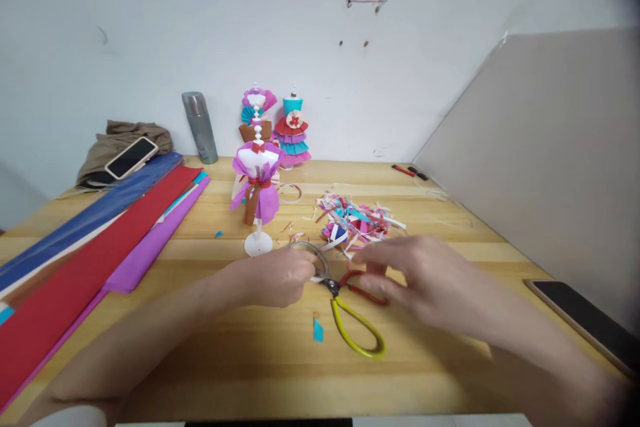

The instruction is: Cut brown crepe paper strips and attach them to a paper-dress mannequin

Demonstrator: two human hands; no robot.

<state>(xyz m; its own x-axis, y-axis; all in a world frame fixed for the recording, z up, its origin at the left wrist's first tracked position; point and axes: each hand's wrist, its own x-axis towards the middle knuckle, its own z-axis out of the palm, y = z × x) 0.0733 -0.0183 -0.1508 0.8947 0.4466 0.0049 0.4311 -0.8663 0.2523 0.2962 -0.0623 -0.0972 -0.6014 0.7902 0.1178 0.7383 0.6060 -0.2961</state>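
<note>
My left hand [286, 278] is closed, its curled fingers at the edge of a ring-shaped roll of tape [325, 260]. Just right of it lie scissors [332, 287], handles spread, one red and one yellow; the blades are mostly hidden near the tape and my left hand. Over the red handle hovers my right hand [425, 280], thumb and fingers apart, slightly blurred. Behind my left hand a small white dress form [258, 155] stands upright in a purple paper dress with a brown and red sash. A blue paper scrap [318, 330] lies below the scissors.
Paper shreds [357, 219] are heaped behind my right hand. Two more dressed forms, one in tiered ruffles [293, 130], stand by the wall. Folded coloured paper [120, 233], a phone on cloth [132, 158] and a flask [200, 127] are left; another phone [583, 320] lies right.
</note>
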